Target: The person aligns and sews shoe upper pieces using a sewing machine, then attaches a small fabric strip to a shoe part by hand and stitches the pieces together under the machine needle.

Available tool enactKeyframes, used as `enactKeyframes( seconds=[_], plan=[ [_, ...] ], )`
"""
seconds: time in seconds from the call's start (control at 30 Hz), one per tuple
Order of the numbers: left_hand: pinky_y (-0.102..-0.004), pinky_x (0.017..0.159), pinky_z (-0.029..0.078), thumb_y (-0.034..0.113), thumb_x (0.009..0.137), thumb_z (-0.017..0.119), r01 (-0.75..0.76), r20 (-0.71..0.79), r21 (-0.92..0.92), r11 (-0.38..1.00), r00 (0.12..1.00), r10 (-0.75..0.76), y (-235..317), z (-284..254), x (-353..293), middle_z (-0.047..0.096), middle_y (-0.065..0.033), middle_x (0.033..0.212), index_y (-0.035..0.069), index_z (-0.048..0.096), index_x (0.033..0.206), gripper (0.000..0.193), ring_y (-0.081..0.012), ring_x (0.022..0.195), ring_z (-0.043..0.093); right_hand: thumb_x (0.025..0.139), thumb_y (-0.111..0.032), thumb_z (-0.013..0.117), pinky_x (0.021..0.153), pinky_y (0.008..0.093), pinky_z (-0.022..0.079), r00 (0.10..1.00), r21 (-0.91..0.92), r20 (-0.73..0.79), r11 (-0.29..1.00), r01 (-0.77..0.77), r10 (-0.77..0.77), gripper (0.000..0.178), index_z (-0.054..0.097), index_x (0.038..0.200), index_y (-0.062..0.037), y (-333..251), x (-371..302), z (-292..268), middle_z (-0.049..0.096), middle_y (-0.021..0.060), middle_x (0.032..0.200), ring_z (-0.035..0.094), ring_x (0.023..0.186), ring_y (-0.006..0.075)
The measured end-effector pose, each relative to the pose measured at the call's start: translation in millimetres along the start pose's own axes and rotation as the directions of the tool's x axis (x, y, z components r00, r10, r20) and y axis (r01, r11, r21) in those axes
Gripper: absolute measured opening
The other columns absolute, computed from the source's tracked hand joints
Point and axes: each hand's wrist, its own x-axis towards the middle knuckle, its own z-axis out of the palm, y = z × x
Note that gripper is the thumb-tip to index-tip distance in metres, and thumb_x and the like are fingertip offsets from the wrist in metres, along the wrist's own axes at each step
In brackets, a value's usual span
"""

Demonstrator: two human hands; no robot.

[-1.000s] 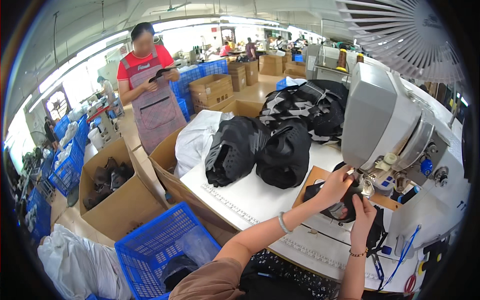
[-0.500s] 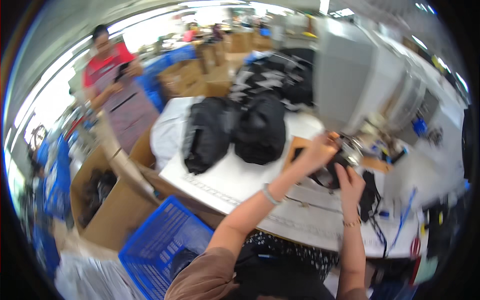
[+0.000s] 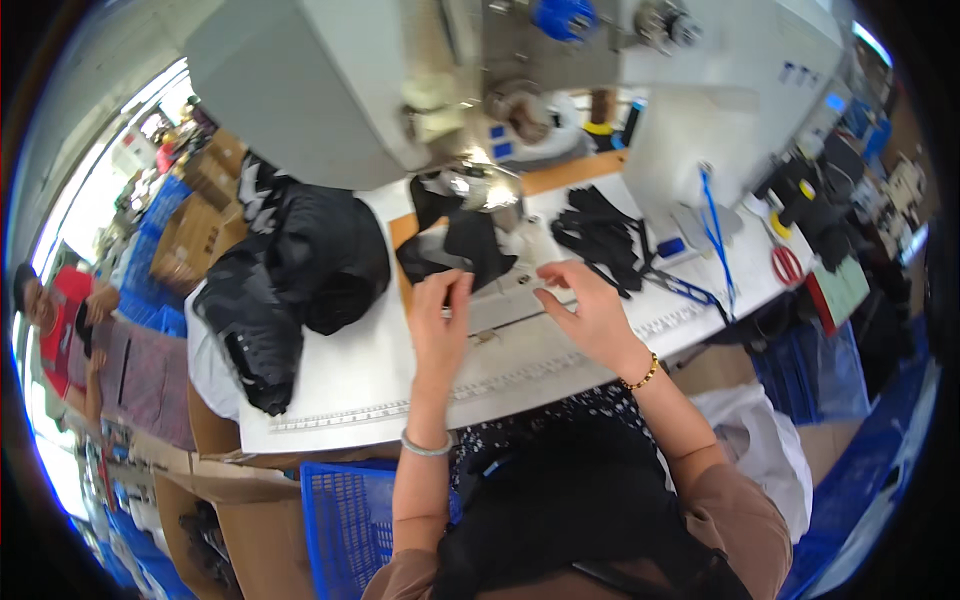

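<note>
My left hand (image 3: 438, 322) is at the lower edge of a black fabric piece (image 3: 470, 240), its fingers and thumb closed on that edge. The fabric lies under the shiny metal foot area (image 3: 488, 186) of a large grey-white sewing machine (image 3: 690, 135). To the right, my right hand (image 3: 590, 312) hovers over the white table (image 3: 370, 370), empty, with thumb and fingers apart. A thin dark strip (image 3: 515, 322) lies on the table between my hands. Several black fabric strips (image 3: 600, 238) are piled beyond my right hand.
Stuffed black bags (image 3: 325, 250) sit on the table's left. Red-handled scissors (image 3: 786, 265) and a blue cord (image 3: 715, 240) lie right. A ruler tape (image 3: 340, 412) runs along the front edge. A blue basket (image 3: 350, 520) and cardboard boxes (image 3: 265, 545) stand below; a person (image 3: 75, 330) is at left.
My view has swung toward the machine, so the bags and person sit further left. My hands, earlier close together around the black piece, are now apart; the right has let go.
</note>
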Motion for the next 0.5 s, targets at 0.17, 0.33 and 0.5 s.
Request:
enactKeyframes(
  seconds=[0.17, 0.33, 0.5],
  plan=[
    [-0.0307, 0.066, 0.041, 0.006, 0.079, 0.06, -0.085, 0.019, -0.014, 0.996, 0.996, 0.086, 2.3, 0.2, -4.9, 0.057, -0.0089, 0.078, 0.0, 0.057, 0.083, 0.007, -0.0242, 0.073, 0.053, 0.078, -0.014, 0.058, 0.061, 0.0349, 0.046, 0.88, -0.086, 0.308, 0.931, -0.354, 0.363, 0.019, 0.053, 0.093, -0.0026, 17.9, -57.3, -30.9, 0.057, 0.0132, 0.087, 0.058, 0.07, 0.0269],
    [-0.0292, 0.064, 0.042, 0.007, 0.079, 0.06, -0.073, 0.035, -0.014, 0.997, 0.997, 0.074, 7.4, 2.3, -6.6, 0.057, -0.0087, 0.074, 0.0, 0.057, 0.082, 0.008, -0.0228, 0.069, 0.053, 0.081, -0.009, 0.054, 0.061, 0.0382, 0.046, 0.968, -0.312, -0.067, 0.916, -0.252, 0.243, 0.017, 0.052, 0.095, -0.0021, 38.2, -54.0, -39.3, 0.052, 0.0134, 0.092, 0.056, 0.073, 0.0325],
    [-0.026, 0.063, 0.042, 0.006, 0.079, 0.06, 0.043, -0.003, -0.084, 0.996, 0.999, -0.044, 3.9, 6.4, -8.3, 0.055, -0.0097, 0.072, -0.002, 0.057, 0.08, 0.009, -0.0197, 0.066, 0.054, 0.08, -0.005, 0.051, 0.061, 0.0389, 0.047, 0.979, -0.456, 0.023, 0.873, -0.171, 0.203, 0.018, 0.052, 0.098, -0.0024, 51.6, -38.5, -30.2, 0.051, 0.0131, 0.093, 0.056, 0.073, 0.0322]
  ],
)
